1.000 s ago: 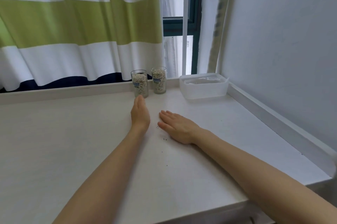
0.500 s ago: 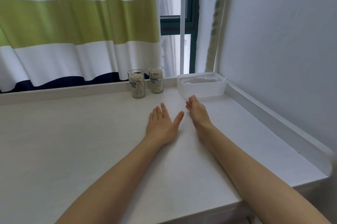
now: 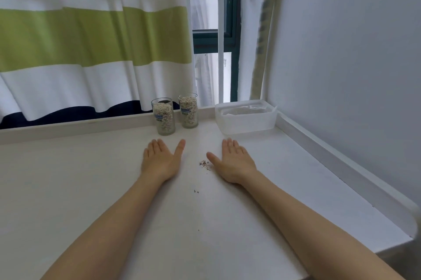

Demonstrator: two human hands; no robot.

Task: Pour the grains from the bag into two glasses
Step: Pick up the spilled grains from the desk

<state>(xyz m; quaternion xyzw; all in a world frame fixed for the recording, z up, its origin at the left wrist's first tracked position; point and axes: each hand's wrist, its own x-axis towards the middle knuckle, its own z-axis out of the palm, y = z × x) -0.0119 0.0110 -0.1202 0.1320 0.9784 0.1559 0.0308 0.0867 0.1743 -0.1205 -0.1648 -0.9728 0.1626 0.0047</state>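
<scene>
Both hands lay flat, palms down, on the smooth white bench (image 3: 68, 188), fingers straight and thumbs spread. The left hand (image 3: 160, 161) rested at frame centre, the right hand (image 3: 234, 162) just to its right, neither holding anything. Between them lay a small pile of spilled grains (image 3: 204, 164), close by the right thumb. Two cylindrical clear glasses stood above the hands against the bench's raised back edge: the left glass (image 3: 163, 116) mostly full of pale, elongated grains, the right glass (image 3: 188, 111) filled to the brim. To their right sat a translucent rectangular plastic tub (image 3: 246, 120) holding crumpled clear film. A striped fabric curtain (image 3: 91, 35) filled the upper left.
</scene>
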